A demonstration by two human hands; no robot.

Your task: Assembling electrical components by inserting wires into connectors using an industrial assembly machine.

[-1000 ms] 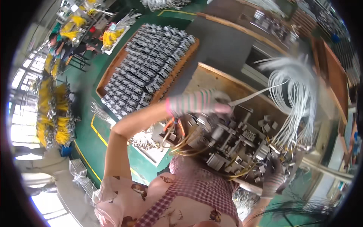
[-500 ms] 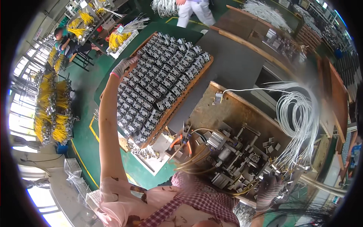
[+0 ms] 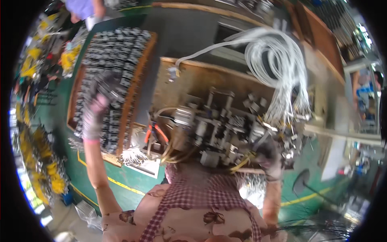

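Note:
My left hand (image 3: 96, 109), in a pale striped glove with dark fingers, is over the middle of a wooden-edged board (image 3: 141, 80) covered with rows of small metal-and-black parts (image 3: 117, 52). Motion smears its fingers, so any part in them cannot be made out. My right hand (image 3: 271, 159), gloved too, is at the right end of a metal bench fixture (image 3: 219, 125), close to the ends of a bundle of white cables (image 3: 278, 103). Its fingers are dark and blurred against the metal pieces there.
Orange-handled pliers (image 3: 155, 133) lie left of the fixture. One white cable runs to a small metal piece (image 3: 173, 74) on the wooden worktop (image 3: 189, 84). Short white wires (image 3: 134, 156) lie below the board. Beyond the board stands another person (image 3: 82, 8). Racks of yellow cables (image 3: 30, 157) line the left.
The whole view has turned, so the bench sits further left in it. My left hand has come back from the board's far left edge to over its middle. My right hand stays by the fixture.

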